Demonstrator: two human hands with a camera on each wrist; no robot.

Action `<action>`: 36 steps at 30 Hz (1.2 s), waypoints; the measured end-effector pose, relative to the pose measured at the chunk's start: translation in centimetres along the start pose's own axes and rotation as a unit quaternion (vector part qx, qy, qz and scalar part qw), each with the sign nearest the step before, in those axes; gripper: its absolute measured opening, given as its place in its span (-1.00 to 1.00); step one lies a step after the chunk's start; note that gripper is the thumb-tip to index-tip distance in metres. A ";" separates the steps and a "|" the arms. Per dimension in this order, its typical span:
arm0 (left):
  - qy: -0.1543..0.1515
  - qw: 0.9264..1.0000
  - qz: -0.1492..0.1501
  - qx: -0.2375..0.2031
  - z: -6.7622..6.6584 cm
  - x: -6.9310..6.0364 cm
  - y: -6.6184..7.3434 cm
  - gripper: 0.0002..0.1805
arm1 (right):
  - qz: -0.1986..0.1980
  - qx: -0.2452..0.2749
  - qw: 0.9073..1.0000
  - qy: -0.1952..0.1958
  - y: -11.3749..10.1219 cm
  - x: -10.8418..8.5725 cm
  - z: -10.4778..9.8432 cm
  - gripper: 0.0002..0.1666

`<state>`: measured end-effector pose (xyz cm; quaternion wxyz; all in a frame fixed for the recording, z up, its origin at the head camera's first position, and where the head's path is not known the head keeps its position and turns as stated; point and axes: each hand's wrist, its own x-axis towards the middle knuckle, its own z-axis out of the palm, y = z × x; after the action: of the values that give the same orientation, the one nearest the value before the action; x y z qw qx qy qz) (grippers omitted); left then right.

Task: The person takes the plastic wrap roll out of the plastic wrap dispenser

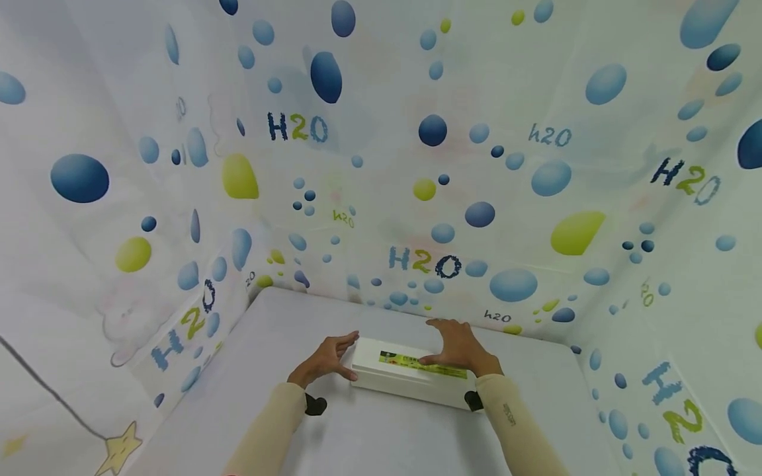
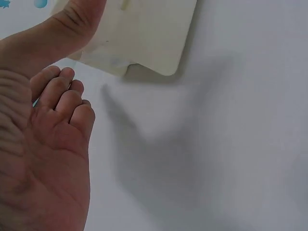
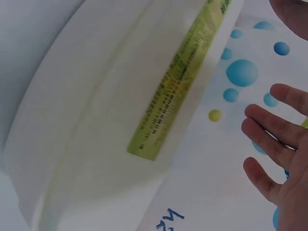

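Note:
A long white box with a yellow-green printed label lies on the white table. At its left end is my left hand, with the thumb by the near corner and the fingers by the far one. The left wrist view has that hand beside the box's end; contact is hard to make out. My right hand is over the box's right part, thumb and fingers spread wide. In the right wrist view, its straight fingers stand apart from the box, on the far side.
The white table runs back to a curtain-like wall printed with blue and green drops and H2O lettering. Similar printed sheets rise at the left and right. A dark heart-shaped piece shows at the left wrist.

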<state>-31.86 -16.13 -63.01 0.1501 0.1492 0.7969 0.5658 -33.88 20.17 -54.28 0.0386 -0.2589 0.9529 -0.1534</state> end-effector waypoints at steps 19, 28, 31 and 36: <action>0.035 0.998 0.017 -0.056 3.2 0.5 -3.2 0.29 | 0.007 0.057 0.998 -0.005 -0.1 -1.9 4.6 0.33; 0.049 0.996 0.009 -0.078 3.3 0.7 -3.4 0.23 | 0.005 0.066 0.998 -0.016 0.3 -1.8 5.6 0.35; 0.053 0.995 0.000 -0.082 3.5 0.4 -3.2 0.22 | 0.013 0.060 0.998 -0.019 0.4 -1.8 5.9 0.33; 0.057 0.994 -0.002 -0.095 3.5 0.4 -3.4 0.23 | 0.010 0.057 0.998 -0.013 0.3 -1.8 6.0 0.23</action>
<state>-31.05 -13.98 -67.36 0.1193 0.1006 0.7469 0.6464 -31.56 19.68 -60.11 0.0670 -0.2485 0.9446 -0.2037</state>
